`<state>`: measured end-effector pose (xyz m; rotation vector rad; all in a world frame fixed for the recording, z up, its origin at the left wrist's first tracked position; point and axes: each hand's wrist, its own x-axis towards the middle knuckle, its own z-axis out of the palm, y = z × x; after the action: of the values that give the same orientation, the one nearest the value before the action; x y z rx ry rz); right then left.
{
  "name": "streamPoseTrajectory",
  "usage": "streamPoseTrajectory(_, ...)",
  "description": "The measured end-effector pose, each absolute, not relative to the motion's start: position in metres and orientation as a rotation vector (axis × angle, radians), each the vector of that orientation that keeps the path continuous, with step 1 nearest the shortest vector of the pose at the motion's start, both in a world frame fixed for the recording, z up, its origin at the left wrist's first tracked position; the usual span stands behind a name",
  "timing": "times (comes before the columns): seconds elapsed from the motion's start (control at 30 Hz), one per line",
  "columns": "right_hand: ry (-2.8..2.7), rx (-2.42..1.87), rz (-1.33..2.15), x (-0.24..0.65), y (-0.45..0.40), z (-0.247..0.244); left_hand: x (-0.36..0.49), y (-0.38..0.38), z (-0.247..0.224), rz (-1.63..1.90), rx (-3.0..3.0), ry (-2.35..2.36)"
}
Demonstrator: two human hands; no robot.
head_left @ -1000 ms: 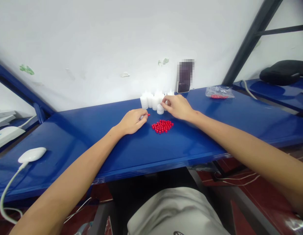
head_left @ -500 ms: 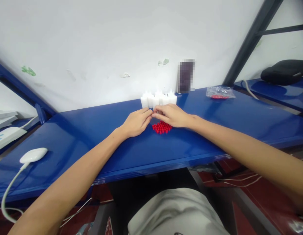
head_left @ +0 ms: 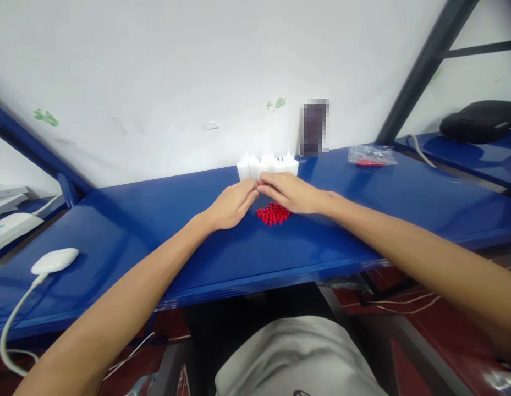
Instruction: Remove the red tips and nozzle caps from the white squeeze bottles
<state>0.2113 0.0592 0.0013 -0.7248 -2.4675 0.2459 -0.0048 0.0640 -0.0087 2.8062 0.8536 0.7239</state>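
Observation:
My left hand and my right hand meet at the fingertips over the blue table. Both hands have their fingers closed together; whatever lies between them, if anything, is hidden. Just behind the fingers stands a cluster of several white plastic bottles with pointed tips, their lower parts partly covered by my hands. Below the right hand lies a heap of small red caps, its right side partly hidden under that hand.
A dark upright pixelated object leans on the wall behind the bottles. To the right lies a clear bag with red pieces inside. A white rounded device with a cable rests at left. The table's front edge runs near my body.
My right hand's fingers have drawn closer together and the gap between thumb and forefinger has narrowed. The left hand has barely moved. Bottles and red caps stay in place.

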Motion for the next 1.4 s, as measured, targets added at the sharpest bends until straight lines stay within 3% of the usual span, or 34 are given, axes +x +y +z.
streamPoseTrajectory(0.53, -2.435, -0.648, 0.229, 0.215, 0.056, 0.007, -0.007, 0.061, 0.007, 0.637, 2.289, 0.728)
streamPoseTrajectory(0.83, -2.507, -0.844, 0.122, 0.234, 0.069, 0.015, -0.02, 0.08, -0.011, 0.833, 2.429, 1.013)
streamPoseTrajectory(1.2, -2.825, -1.081, -0.101, 0.235, 0.069, 0.014, -0.017, 0.077, -0.014, 0.616, 2.811, 1.034)
streamPoseTrajectory(1.4, -2.824, -1.085, 0.022, 0.232, 0.07, 0.009, -0.017, 0.077, -0.014, 0.597, 2.823, 1.036)
